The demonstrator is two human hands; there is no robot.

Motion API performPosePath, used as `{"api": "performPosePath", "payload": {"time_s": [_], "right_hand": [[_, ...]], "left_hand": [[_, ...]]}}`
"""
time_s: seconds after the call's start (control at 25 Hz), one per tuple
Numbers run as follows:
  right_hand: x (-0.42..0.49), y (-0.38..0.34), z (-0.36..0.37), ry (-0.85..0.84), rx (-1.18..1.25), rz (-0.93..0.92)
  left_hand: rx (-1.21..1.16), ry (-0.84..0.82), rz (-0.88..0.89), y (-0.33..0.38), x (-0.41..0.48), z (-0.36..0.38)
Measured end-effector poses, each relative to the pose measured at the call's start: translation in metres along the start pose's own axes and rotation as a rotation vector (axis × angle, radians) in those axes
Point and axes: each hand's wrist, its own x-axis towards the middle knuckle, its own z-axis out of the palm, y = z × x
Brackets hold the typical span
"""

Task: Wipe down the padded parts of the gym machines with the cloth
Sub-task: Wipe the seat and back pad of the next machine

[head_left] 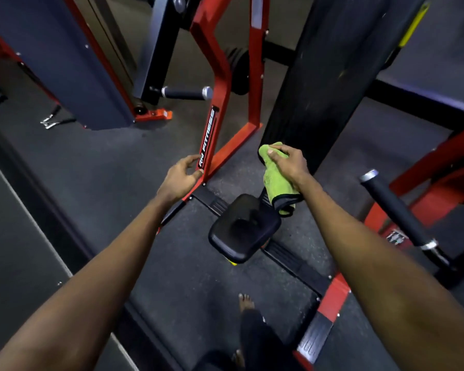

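The right hand [287, 164] curls its fingers over the green cloth [275, 183], pressing it against the lower end of the black back pad [319, 76]. The cloth's tail hangs below the palm toward the seat pad [241, 231]. The left hand [180, 178] grips the red frame upright [220, 97].

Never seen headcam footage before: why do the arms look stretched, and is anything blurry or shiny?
Head view: the wide-angle lens stretches the forearms toward the corners; lighting is dim; soft glare on the seat pad; the green cloth looks sharp, while the grey machine panel is smeared.
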Motion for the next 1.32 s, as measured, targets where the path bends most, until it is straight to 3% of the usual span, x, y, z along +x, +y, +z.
{"api": "performPosePath", "payload": {"time_s": [0.36,0.52,0.72,0.8,0.92,1.12,1.32], "right_hand": [[0.031,0.157,0.147,-0.102,-0.137,0.26],[0.031,0.223,0.218,-0.152,-0.324,0.196],[0.021,0.285,0.277,-0.288,-0.511,0.137],[0.007,0.3,0.292,-0.366,-0.551,0.063],[-0.007,0.311,0.3,-0.331,-0.625,-0.003],[0.055,0.327,0.315,-0.177,-0.678,0.037],[0.109,0.32,0.327,-0.073,-0.586,0.159]], "left_hand": [[0.044,-0.322,-0.193,-0.144,0.07,0.129],[0.156,-0.515,-0.202,-0.223,0.077,0.188],[0.209,-0.602,-0.223,-0.299,0.059,0.245],[0.163,-0.604,-0.191,-0.322,0.047,0.262],[0.043,-0.501,-0.157,-0.341,0.029,0.279],[-0.152,-0.311,-0.09,-0.353,0.01,0.295],[-0.252,-0.274,-0.119,-0.353,0.005,0.298]]}}
